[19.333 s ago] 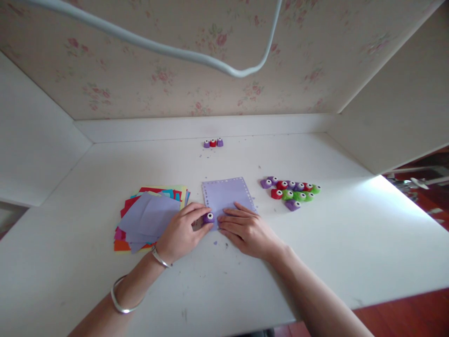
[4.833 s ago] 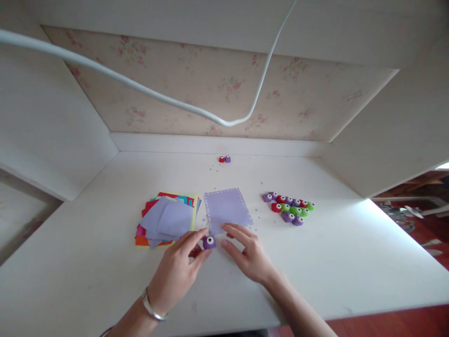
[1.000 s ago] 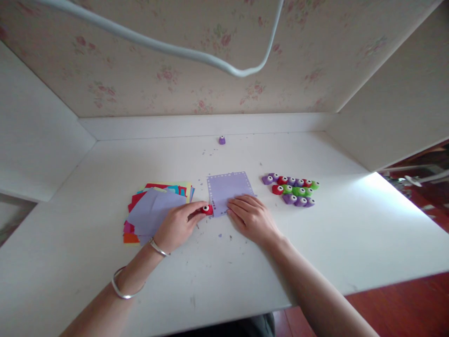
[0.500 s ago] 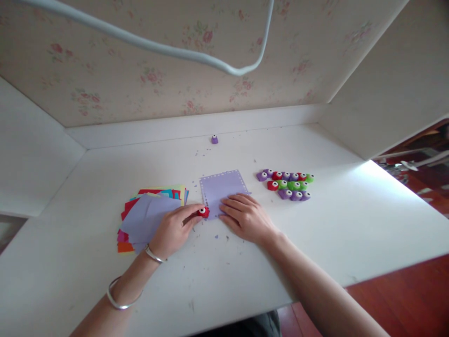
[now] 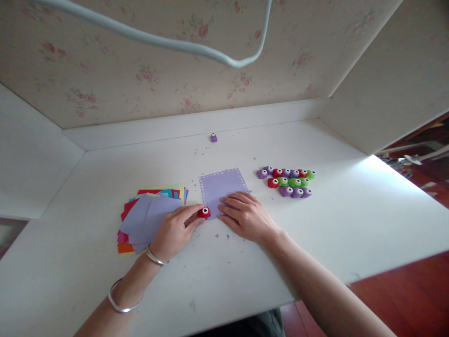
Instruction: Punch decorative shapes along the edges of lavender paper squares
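Note:
My left hand [image 5: 177, 230] grips a small red craft punch [image 5: 204, 213] with a white, dark-centred button between thumb and fingers. The punch sits at the lower left corner of a purple paper sheet [image 5: 222, 187]. Small punched holes run along the sheet's left and top edges, and some show on the right edge. Lying flat with fingers stretched, my right hand [image 5: 245, 216] presses on the lower right of the sheet and hides part of it. Tiny purple paper bits are scattered around the sheet.
A stack of coloured paper [image 5: 150, 217] lies left, partly under my left hand. Several purple, red and green punches [image 5: 294, 182] stand in rows at right. One purple punch [image 5: 213, 138] stands near the back ledge. A white cable [image 5: 168, 43] hangs across the wall.
The red punch has turned slightly in my left hand, its button now facing more toward me, still at the sheet's lower left corner. My right hand stays on the paper. The view shifts slightly.

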Available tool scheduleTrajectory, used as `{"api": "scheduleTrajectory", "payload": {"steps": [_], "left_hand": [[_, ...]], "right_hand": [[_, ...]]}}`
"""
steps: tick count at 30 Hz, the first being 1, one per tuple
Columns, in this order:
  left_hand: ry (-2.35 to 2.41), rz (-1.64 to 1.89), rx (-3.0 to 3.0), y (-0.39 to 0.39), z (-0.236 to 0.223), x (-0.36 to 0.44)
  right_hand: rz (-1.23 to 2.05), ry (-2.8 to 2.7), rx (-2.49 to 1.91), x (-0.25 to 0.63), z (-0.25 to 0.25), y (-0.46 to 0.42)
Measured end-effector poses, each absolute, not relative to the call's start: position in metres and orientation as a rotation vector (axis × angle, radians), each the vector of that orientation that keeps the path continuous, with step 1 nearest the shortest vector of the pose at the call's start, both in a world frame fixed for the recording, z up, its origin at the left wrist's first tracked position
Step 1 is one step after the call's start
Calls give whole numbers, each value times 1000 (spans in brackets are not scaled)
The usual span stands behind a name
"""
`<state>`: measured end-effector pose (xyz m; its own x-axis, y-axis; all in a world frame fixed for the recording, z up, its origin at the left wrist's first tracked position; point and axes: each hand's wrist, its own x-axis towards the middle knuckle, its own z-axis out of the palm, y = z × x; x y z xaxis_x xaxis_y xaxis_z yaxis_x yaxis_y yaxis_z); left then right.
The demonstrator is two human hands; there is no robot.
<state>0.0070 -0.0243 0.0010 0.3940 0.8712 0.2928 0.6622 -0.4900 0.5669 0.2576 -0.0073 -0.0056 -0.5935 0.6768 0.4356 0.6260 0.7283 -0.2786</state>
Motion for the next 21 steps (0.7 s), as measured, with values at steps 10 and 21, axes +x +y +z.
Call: {"api": "scheduleTrajectory", "payload": {"steps": [10, 21], "left_hand": [[1255, 804, 2333, -23, 1, 10], [1257, 839, 2344, -24, 2, 12]], "right_hand": [[139, -2411, -988, 258, -5, -7], [128, -2402, -980, 257, -4, -7]]}}
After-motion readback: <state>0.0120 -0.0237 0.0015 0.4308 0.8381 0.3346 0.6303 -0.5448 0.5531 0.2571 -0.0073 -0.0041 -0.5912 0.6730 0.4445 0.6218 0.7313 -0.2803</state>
